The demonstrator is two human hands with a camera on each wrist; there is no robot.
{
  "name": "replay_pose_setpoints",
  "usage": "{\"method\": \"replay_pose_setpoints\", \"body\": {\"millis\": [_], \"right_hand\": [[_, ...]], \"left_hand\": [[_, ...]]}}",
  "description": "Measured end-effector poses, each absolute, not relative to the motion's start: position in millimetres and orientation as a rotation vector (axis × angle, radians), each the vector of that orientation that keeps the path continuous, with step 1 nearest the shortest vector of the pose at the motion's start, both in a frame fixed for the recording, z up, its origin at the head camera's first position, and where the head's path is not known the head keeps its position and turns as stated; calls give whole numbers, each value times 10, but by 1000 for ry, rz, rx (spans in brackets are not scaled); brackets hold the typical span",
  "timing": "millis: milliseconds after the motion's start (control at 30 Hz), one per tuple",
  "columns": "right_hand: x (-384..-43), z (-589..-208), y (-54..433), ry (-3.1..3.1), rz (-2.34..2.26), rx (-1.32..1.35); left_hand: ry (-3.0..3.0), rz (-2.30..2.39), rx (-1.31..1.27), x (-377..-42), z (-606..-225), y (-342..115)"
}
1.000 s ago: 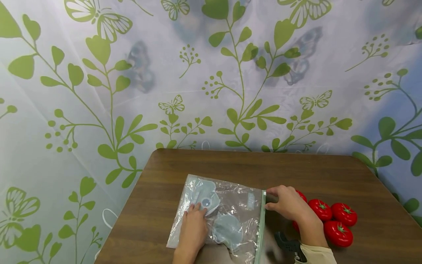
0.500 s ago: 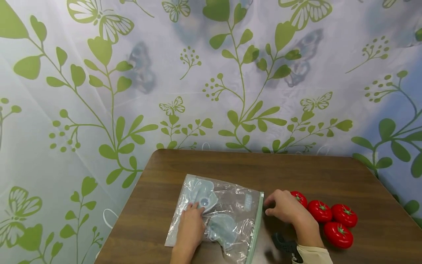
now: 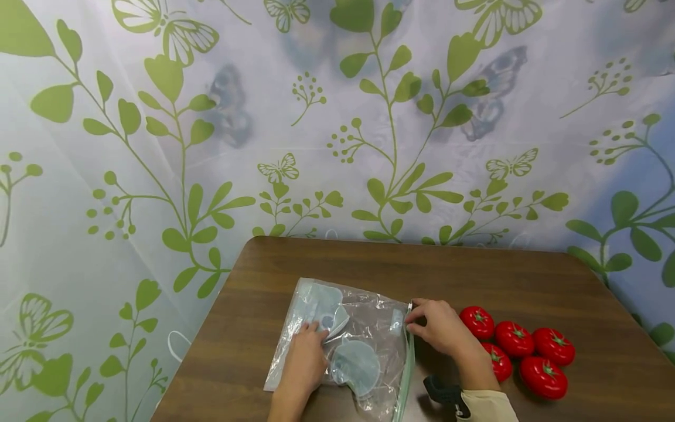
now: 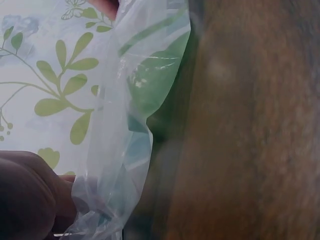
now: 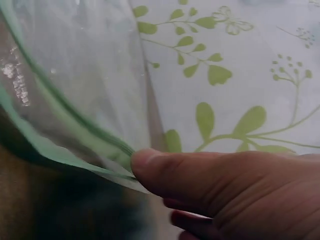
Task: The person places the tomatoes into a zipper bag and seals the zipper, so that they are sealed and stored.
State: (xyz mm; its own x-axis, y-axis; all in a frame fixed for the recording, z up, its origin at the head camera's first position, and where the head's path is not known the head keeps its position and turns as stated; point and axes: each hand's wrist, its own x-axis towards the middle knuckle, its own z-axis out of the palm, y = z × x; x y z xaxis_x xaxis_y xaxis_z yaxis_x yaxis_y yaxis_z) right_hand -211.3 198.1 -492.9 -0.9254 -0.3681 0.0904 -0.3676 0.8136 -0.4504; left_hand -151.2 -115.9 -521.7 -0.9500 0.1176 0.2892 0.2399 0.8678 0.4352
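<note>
**Right grip pinching the corner of a clear bag**

The bag (image 3: 364, 319) lies on the bench (image 3: 327, 252), its green zip edge (image 3: 408, 357) facing the person's right and running toward them; the near end leaves the frame, so its long axis cannot be told. Half a second ago the right grip (image 3: 436, 327) stood clear of that edge; now it pinches the far corner. The left grip (image 3: 304, 358) rests on the bag, fingers relaxed. The right wrist view shows two green strips (image 5: 75, 120) bowed apart, meeting at the thumb (image 5: 165, 170), a gap hard to see from the head.

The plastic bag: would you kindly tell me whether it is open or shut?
The plastic bag is open: in the right wrist view, its green edges stand apart.
</note>
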Motion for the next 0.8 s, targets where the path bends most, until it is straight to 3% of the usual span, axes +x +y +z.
{"method": "replay_pose_setpoints", "body": {"millis": [367, 533, 633, 800], "right_hand": [[-2171, -5071, 1982, 3031, -715, -538], [-2187, -5097, 1987, 3016, -681, -516], [-2190, -5086, 1963, 3026, -648, -500], [-2185, -5064, 1905, 3059, -616, -476]], "left_hand": [[-2721, -662, -278, -1729, -5727, -1229], [-2711, -673, -269, -1738, -5750, -1234], [-2738, -713, -210, -1742, -5755, -1238], [-2830, -733, -167, -1595, -5316, -1192]]}}
